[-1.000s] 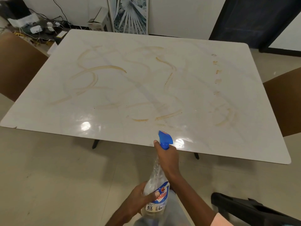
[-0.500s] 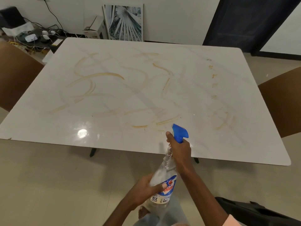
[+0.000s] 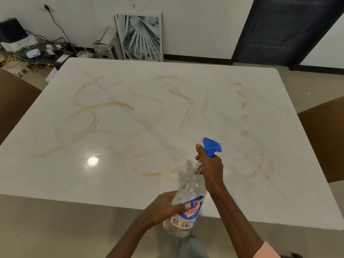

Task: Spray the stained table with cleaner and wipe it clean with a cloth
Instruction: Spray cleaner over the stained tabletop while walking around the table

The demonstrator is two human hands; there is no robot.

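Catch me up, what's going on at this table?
A person holds a spray bottle over the near edge of the white table. The left hand grips its body; the right hand grips the neck below the blue trigger head. Brown stains cover the top. No cloth in view.

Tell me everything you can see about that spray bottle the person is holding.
The spray bottle is clear plastic with a blue trigger head and a blue, white and red label reading "5X SHINE". It looks nearly empty. It is held tilted over the near edge of the white table, nozzle pointing out over the brown stains. The right hand grips the neck just under the trigger head, and the left hand holds the lower body, thumb across the label.
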